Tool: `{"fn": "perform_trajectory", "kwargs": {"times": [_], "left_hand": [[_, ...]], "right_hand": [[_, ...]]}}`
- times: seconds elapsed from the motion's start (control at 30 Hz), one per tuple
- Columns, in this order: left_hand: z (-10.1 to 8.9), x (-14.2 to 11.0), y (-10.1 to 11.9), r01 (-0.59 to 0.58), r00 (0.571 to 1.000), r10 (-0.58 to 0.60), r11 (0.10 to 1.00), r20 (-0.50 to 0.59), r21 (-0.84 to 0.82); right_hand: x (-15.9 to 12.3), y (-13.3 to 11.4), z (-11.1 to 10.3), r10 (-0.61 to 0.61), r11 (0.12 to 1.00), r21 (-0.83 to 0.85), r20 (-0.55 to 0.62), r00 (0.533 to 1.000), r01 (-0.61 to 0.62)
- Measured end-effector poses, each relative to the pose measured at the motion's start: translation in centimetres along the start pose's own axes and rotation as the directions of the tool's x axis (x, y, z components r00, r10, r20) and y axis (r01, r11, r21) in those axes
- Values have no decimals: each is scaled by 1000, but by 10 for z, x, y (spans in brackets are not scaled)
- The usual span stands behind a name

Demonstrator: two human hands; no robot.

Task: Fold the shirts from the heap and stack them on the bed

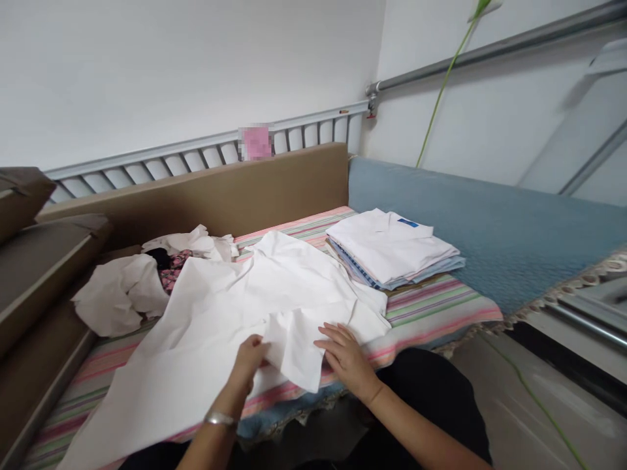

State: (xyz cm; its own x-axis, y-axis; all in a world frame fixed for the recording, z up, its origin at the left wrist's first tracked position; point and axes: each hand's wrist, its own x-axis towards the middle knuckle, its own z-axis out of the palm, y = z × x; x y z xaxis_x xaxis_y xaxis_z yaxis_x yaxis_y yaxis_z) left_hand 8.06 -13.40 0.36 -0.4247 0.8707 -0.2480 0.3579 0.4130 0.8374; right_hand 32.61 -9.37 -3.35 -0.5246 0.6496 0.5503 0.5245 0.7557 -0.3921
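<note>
A white shirt (274, 281) lies spread over the striped bed cover, its body stretching toward the lower left. One sleeve (296, 349) is drawn toward me, and its end hangs near the front edge. My left hand (252, 358) is closed, pinching the left edge of that sleeve between thumb and fingers. On the sleeve's right side, my right hand (347, 358) rests with its fingers stretched out and spread on the white cloth. A silver bracelet (219, 418) circles my left wrist.
A stack of folded shirts (392, 248) sits at the right on the striped cover (435, 303). Crumpled white clothes (122, 294) and a pink floral cloth (174, 269) lie at the left. Brown cushions (44, 254) stand far left; a blue backrest (480, 228) borders the right.
</note>
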Motion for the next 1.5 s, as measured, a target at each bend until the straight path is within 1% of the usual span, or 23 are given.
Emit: {"fn": "perform_trajectory", "kwargs": {"times": [0.1,0.17,0.23,0.3,0.4,0.53,0.7,0.83,0.93,1.03,1.07,1.1,1.13,1.17,1.2,1.23,1.27,1.3,1.37,1.43,1.5], "left_hand": [[-23,28,26,0,1000,-4,991,-29,-134],[-33,51,44,-21,998,10,986,-65,-163],[-36,73,56,-28,995,14,988,-97,-153],[-34,90,59,-11,992,-4,993,-122,-121],[-26,106,49,24,988,-34,997,-150,-71],[-24,116,29,48,984,-47,999,-175,2],[-30,127,11,37,980,-18,995,-196,97],[-31,137,0,32,974,7,985,-227,168],[-29,141,-3,16,968,35,979,-250,201],[-26,135,2,-3,957,70,974,-283,228],[-25,128,4,-31,947,108,968,-304,248],[-23,118,6,-93,929,185,955,-320,283],[-19,105,6,-187,901,296,925,-318,331],[-14,91,6,-303,854,432,866,-289,399],[-7,75,3,-434,788,575,773,-220,464],[2,59,-1,-522,744,657,686,-123,506],[11,44,-8,-574,718,696,607,-18,549],[19,32,-15,-583,718,694,553,58,595],[33,14,-30,-553,748,653,515,118,655],[37,6,-41,-520,782,608,519,135,678],[35,3,-46,-506,803,578,533,145,678]], "right_hand": [[-1,0,-3,13,1000,14,-23,1000,-12],[-1,-6,-2,2,1000,15,-16,1000,-2],[0,-15,2,-18,1000,12,11,1000,18],[3,-23,8,-31,1000,3,39,999,31],[10,-31,20,-22,1000,-15,71,997,23],[19,-38,32,-25,998,-57,142,990,33],[20,-39,44,-49,991,-110,214,976,74],[16,-39,54,-35,991,-117,215,976,61],[17,-44,58,-36,993,-99,234,972,61],[22,-52,53,-30,996,-71,275,961,51],[24,-53,48,-22,998,-53,274,961,38],[25,-54,43,-10,999,-34,256,967,19],[26,-52,36,5,1000,-20,222,975,0],[26,-47,29,16,1000,-18,182,983,-13],[26,-39,23,27,999,-34,139,990,-23],[24,-28,18,29,997,-74,108,994,-21],[21,-14,15,14,991,-132,97,995,-1],[18,1,14,11,980,-198,95,995,8],[11,31,20,-7,951,-307,68,998,28],[3,54,29,-36,930,-363,86,996,64],[-2,66,38,-54,912,-402,88,995,85]]}}
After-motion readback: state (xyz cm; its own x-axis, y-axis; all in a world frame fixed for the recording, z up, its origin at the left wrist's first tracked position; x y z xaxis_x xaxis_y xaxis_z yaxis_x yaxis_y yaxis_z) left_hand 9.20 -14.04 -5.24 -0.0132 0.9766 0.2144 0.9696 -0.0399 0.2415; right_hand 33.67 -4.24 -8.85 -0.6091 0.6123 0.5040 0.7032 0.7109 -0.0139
